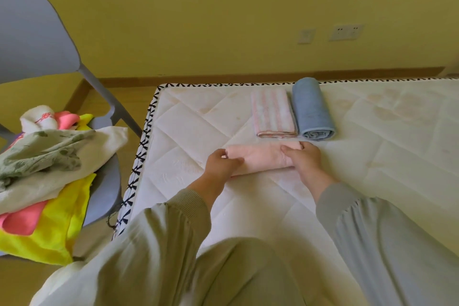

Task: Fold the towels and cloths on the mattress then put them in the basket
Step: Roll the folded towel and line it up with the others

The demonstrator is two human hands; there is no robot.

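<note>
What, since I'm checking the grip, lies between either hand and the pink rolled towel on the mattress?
Nothing visible. The left hand and right hand both grip the pink towel at its ends; the striped cloth and blue roll lie beyond it.

We find bare mattress [372,156] lying open to the right of the pink roll [263,159]. Just behind that roll, a striped folded cloth [272,113] and a blue roll [313,109] block us; to its left stands a piled chair [32,32].
</note>
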